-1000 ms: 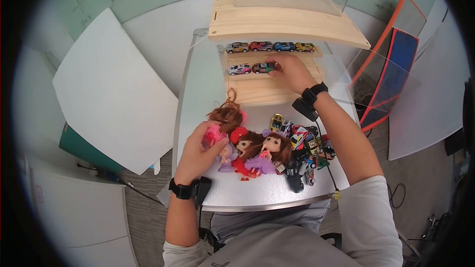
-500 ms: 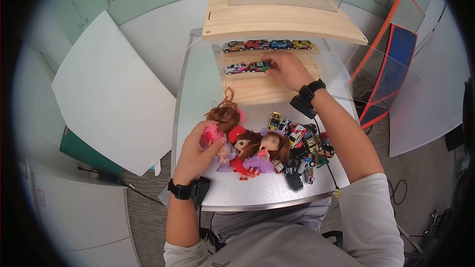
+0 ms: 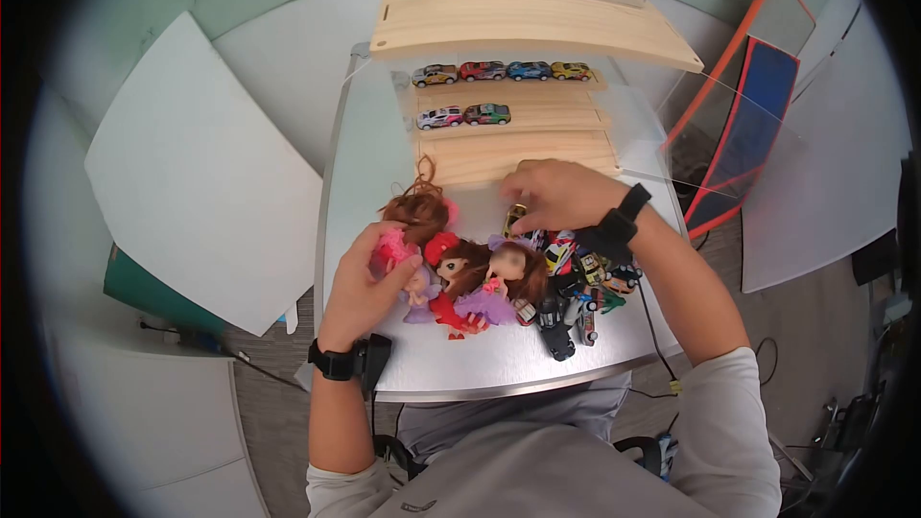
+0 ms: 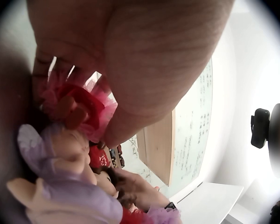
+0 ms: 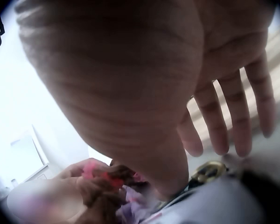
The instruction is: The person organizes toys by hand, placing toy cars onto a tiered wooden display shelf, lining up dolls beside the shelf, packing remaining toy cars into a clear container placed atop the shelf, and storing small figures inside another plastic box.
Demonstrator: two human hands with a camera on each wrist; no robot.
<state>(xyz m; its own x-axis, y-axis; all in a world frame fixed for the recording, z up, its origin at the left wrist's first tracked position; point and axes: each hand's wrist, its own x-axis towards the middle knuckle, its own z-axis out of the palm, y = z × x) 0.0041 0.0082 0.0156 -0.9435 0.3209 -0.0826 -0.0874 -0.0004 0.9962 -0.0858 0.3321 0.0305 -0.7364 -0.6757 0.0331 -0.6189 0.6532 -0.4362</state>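
Note:
My left hand (image 3: 365,286) grips the doll in a pink ruffled dress (image 3: 393,247), its fingers and thumb round the pink fabric (image 4: 86,105) in the left wrist view. Against that hand lies a small winged figure in light purple (image 4: 84,186). My right hand (image 3: 571,194) hovers over a yellow toy car (image 3: 516,217) at the top of a pile of toy cars (image 3: 585,273). In the right wrist view its fingers hang loosely extended, apart from the thumb, near the gold-yellow car (image 5: 210,171). Two more dolls, one with a red headpiece (image 3: 442,247), lie between the hands.
A stepped wooden rack (image 3: 518,155) stands behind the toys, with several cars (image 3: 483,70) on its upper step and a white car (image 3: 439,117) and a green car (image 3: 487,114) on the middle one. A wooden board (image 3: 537,24) is above, with clear panels around.
The right hand has let go of the green car on the middle step and moved down towards the car pile. My left hand stays on the pink doll. The head view has shifted slightly.

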